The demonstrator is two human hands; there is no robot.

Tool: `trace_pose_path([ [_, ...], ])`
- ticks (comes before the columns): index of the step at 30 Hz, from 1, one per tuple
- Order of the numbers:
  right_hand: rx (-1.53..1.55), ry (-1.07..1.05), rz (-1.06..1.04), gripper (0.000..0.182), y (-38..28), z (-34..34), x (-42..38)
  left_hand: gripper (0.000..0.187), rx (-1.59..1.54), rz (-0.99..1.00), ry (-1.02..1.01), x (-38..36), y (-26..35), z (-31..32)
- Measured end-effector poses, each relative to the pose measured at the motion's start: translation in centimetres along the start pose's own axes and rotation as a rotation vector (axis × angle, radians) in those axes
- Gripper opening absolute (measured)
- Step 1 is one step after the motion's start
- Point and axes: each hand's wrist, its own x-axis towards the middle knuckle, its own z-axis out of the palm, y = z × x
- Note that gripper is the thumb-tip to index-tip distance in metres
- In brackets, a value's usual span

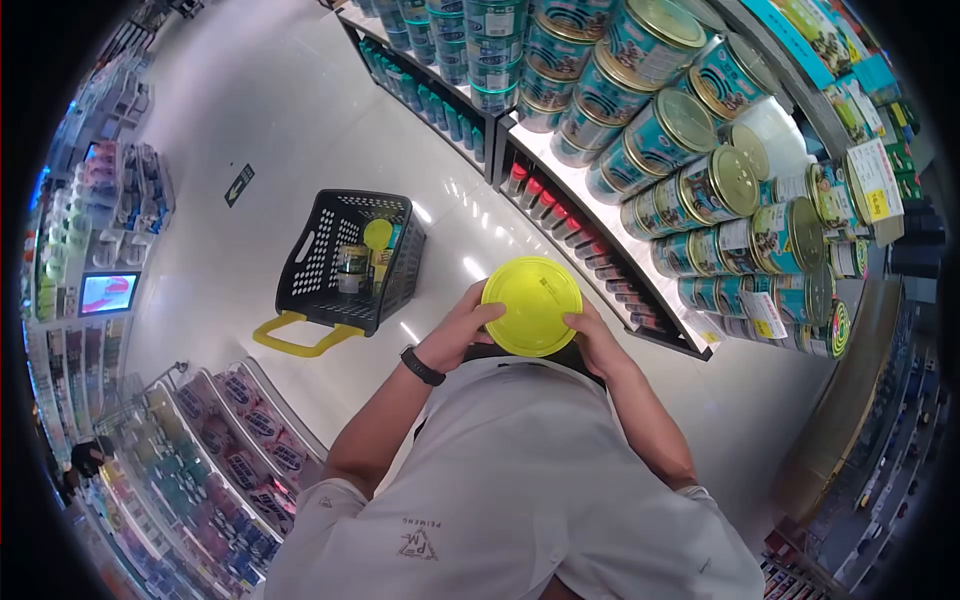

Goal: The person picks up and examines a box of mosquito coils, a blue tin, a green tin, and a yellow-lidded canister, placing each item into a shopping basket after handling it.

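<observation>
I hold a round container with a bright yellow lid (532, 300) in front of my waist. Its lid faces up at me, with small dark print near the upper right, and its sides are mostly hidden below. My left hand (460, 327), with a black watch at the wrist, grips the left edge, thumb on the rim. On the opposite edge, my right hand (597, 345) is closed round it, thumb also on the rim. To the left, a black shopping basket (345, 203) with a yellow handle (300, 345) stands on the floor, holding a can (352, 268) and yellow items (379, 235).
Stacked teal cans (672, 130) with gold-coloured ends fill a lit display at the upper right, above red-topped containers (560, 215). Curved shelves of packaged goods (235, 425) stand at the lower left. A floor arrow sign (240, 185) lies beyond the basket.
</observation>
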Motion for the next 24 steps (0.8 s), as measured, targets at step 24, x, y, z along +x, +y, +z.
trace_pose_path([
  [24, -0.180, -0.452, 0.333, 0.076, -6.0, 9.3, 24.1, 0.076, -0.207, 0.214, 0.337, 1.6, 5.5, -15.1],
])
